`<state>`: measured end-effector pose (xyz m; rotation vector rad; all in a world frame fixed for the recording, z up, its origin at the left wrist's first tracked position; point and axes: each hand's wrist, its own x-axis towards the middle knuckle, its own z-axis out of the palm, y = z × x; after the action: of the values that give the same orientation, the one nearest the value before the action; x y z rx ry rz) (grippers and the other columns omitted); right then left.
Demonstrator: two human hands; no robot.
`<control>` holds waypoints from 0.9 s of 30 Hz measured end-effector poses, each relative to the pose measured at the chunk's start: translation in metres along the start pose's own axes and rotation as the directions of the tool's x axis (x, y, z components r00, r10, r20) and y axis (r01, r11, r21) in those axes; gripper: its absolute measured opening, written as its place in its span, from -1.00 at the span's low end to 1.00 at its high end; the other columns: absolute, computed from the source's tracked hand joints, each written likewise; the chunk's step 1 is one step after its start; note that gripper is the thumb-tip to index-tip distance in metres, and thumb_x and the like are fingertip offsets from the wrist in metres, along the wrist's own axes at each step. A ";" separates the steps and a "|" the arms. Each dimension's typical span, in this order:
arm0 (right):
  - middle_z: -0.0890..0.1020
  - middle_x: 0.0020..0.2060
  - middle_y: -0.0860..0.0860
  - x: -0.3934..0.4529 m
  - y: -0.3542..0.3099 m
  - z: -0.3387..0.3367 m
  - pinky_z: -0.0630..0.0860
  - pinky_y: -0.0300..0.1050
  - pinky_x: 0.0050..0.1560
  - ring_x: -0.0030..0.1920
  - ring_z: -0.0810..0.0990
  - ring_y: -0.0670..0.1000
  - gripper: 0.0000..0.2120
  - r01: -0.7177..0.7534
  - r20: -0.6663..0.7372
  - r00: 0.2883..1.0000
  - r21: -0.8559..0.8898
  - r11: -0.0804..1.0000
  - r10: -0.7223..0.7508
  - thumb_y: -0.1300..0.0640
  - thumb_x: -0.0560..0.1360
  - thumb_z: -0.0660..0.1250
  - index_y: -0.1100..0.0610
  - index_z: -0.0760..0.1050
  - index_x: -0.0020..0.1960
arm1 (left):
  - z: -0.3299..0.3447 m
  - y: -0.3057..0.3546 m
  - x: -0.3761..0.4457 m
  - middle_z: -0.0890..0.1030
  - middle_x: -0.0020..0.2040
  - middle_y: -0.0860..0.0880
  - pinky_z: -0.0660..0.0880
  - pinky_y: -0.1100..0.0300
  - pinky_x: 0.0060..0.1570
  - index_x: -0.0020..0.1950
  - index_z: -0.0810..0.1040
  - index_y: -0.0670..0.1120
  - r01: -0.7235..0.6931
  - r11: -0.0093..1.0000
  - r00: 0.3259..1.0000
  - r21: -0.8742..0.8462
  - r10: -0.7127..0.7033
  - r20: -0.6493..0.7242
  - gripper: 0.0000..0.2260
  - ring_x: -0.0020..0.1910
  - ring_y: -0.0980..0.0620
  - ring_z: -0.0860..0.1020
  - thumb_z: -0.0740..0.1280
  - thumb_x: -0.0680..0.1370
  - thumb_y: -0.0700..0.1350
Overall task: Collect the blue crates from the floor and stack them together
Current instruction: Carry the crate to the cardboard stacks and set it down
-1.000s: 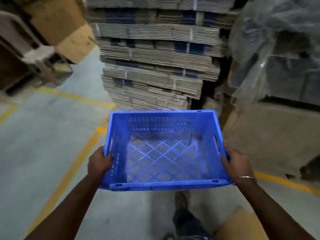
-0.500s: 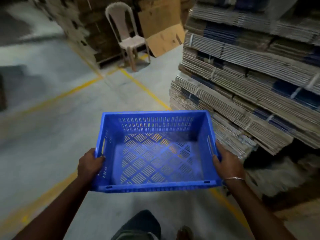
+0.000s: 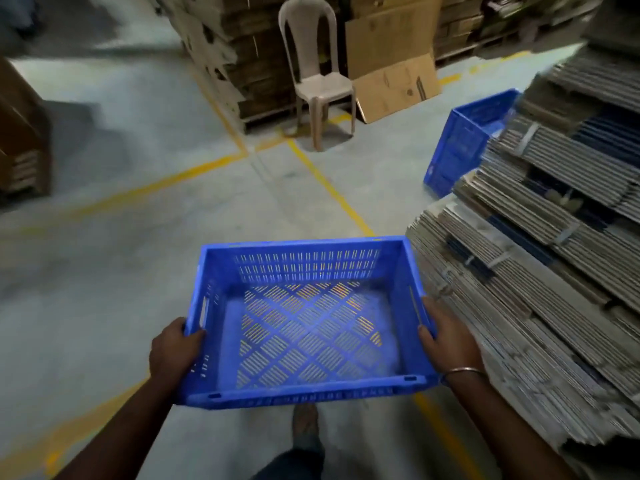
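Two blue crates show in the head view; the nearer blue crate (image 3: 304, 320) is carried level above the concrete floor (image 3: 104, 289), open side up, its slotted base and walls bare inside; the left hand (image 3: 173, 348) grasps its left wall below the handle slot, thumb hooked over the rim and fingers hidden outside; the right hand (image 3: 446, 337) grasps the right wall likewise, thumb on the inner face, a thin metal bangle (image 3: 462, 371) on that wrist; the second blue crate (image 3: 464, 140) stands on the floor farther off to the right, partly hidden behind a stack of flattened cardboard (image 3: 540, 258) bound with pale straps; the held crate is just beside that stack's near edge; yellow floor lines (image 3: 329, 188) cross under and beyond it; a pale plastic chair (image 3: 317, 74) stands ahead, beside a leaning cardboard sheet (image 3: 398, 84) whose dark printed marks are too small to read; no lettering on either crate is legible; a shoe (image 3: 304, 424) shows below the held crate.
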<state>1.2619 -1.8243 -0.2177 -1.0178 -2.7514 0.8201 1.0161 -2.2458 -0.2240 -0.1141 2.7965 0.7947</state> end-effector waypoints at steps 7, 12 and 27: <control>0.63 0.15 0.20 0.123 -0.082 0.015 0.54 0.06 -0.01 0.08 0.62 0.25 -0.38 -0.031 -0.023 0.999 -0.022 0.999 0.031 0.11 0.45 0.37 0.01 0.33 0.48 | -0.044 0.064 0.155 0.64 -0.11 -0.19 0.39 0.04 -0.16 -0.11 0.53 -0.05 -0.067 0.996 0.997 0.064 0.069 -0.031 -0.67 -0.06 -0.28 0.59 0.22 0.28 0.12; 0.59 0.23 0.17 0.227 -0.108 0.026 0.54 0.09 0.13 0.18 0.59 0.20 -0.39 -0.033 -0.066 0.997 0.047 0.998 0.036 0.05 0.44 0.33 0.01 0.31 0.48 | -0.044 0.127 0.266 0.62 -0.13 -0.19 0.37 0.06 -0.16 -0.11 0.55 -0.10 -0.108 0.992 0.993 0.061 0.110 -0.030 -0.63 -0.06 -0.26 0.59 0.21 0.30 0.14; 0.66 -0.03 0.20 0.579 -0.158 0.010 0.53 0.06 -0.02 0.02 0.62 0.26 -0.41 -0.139 -0.113 0.984 0.011 0.990 0.139 -0.11 0.43 0.23 0.03 0.38 0.43 | 0.002 0.349 0.586 0.66 -0.11 -0.20 0.45 0.02 -0.12 -0.11 0.59 -0.13 -0.154 0.987 0.987 0.050 0.152 0.044 -0.63 -0.06 -0.24 0.61 0.28 0.42 0.17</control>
<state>0.7206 -1.5657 -0.1984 -1.2279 -2.6076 0.7583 0.4001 -1.9552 -0.1902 0.1258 2.8120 0.7463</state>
